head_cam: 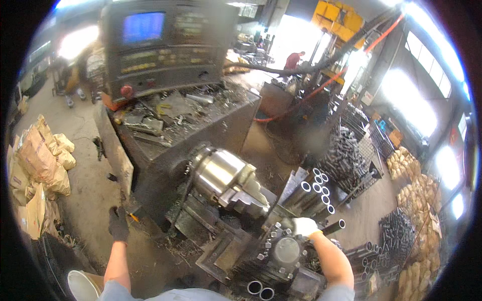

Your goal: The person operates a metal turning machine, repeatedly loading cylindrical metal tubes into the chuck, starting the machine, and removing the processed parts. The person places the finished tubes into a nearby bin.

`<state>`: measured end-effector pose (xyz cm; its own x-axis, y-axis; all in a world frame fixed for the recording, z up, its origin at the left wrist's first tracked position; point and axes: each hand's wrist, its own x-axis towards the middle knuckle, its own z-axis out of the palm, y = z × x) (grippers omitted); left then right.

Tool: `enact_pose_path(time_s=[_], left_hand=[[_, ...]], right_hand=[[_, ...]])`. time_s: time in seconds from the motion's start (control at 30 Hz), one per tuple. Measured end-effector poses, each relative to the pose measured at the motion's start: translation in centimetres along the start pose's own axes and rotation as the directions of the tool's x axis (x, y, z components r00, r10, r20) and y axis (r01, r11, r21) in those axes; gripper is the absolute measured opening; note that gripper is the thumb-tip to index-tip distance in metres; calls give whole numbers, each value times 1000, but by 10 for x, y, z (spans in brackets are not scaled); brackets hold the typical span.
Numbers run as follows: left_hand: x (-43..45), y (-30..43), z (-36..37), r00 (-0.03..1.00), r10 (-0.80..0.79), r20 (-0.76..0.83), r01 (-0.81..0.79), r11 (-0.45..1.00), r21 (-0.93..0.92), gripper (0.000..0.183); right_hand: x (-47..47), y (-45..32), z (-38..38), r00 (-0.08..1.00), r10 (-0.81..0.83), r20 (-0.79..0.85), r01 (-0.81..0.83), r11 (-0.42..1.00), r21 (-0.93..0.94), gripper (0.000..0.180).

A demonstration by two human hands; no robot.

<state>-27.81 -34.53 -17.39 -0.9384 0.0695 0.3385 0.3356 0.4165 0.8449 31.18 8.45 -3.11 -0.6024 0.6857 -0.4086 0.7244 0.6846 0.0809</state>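
My left hand (119, 224), in a dark glove, is over the floor left of the lathe, its fingers slightly apart and nothing visible in it. Close to its right lies a small orange-handled tool (134, 217). In a white glove, my right hand (305, 227) is at the far side of the bolted tool post (287, 250). A steel tube (333, 227) shows just right of that glove; the fingers are hidden, so I cannot tell whether they grip it. Ahead is the shiny lathe chuck (222, 169) with its stepped jaws (244, 201).
A control panel (165, 49) with a lit screen stands above a chip-strewn headstock cover (180, 113). Stacked tubes (318, 188) lean at the right, near a wire bin of metal parts (344, 154). Sacks (41, 158) line the left. A person (294, 60) is far back.
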Motion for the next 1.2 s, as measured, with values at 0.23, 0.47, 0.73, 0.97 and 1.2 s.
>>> enact_pose_path(time_s=[0.23, 0.47, 0.73, 0.97, 1.2], left_hand=[[114, 303, 0, 479, 877, -40, -858, 477, 192, 53], [217, 378, 93, 749, 489, 447, -662, 547, 512, 73], [-19, 274, -43, 467, 859, 212, -764, 512, -392, 41], [-205, -62, -181, 519, -499, 694, 84, 837, 540, 49], [-343, -242, -469, 653, -732, 193, 421, 563, 711, 44]], right_hand=[[-134, -13, -19, 566, 503, -654, -11, 797, 604, 56], [-251, -105, -50, 151, 792, -592, 712, 328, 621, 59], [-314, -227, -28, 328, 319, -889, 835, 342, 431, 54], [-276, -314, 4, 596, -390, -702, 796, 405, 450, 43], [-227, -448, 59, 779, -545, -310, 614, 564, 551, 54]])
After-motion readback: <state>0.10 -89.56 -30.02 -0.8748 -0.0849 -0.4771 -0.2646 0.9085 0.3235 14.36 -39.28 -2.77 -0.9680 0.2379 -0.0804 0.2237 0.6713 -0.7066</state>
